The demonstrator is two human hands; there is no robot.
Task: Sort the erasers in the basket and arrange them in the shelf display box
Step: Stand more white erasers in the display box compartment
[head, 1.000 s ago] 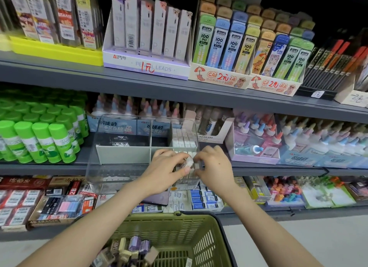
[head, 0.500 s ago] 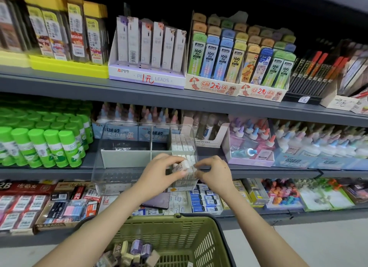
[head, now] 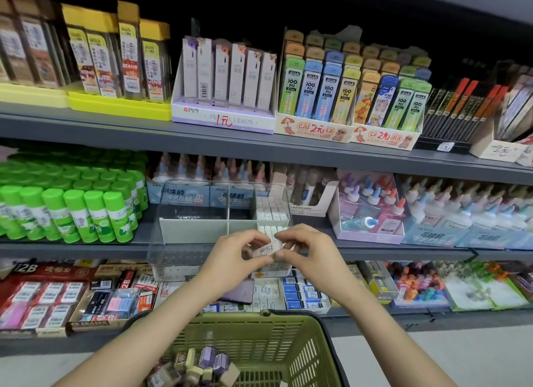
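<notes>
Both your left hand [head: 230,261] and right hand [head: 307,255] pinch one small white eraser [head: 266,250], label print unreadable. A box [head: 223,121] above reads "PENCIL LEADS".

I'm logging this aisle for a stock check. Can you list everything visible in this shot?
held eraser: one, white with a printed label, in front of the display box
display box: one, clear with white dividers, edge of the middle shelf
boxed erasers: several rows, white, right-hand compartments of the display box
basket: one, olive green, bottom centre
loose erasers: a pile, purple and beige, inside the basket
glue sticks: many, green, middle shelf left
glue bottles: many, pastel caps, middle shelf right
lead packs: many, multicoloured, top shelf
left hand: fingers pinching the held eraser's left end
right hand: fingers pinching its right end
</notes>
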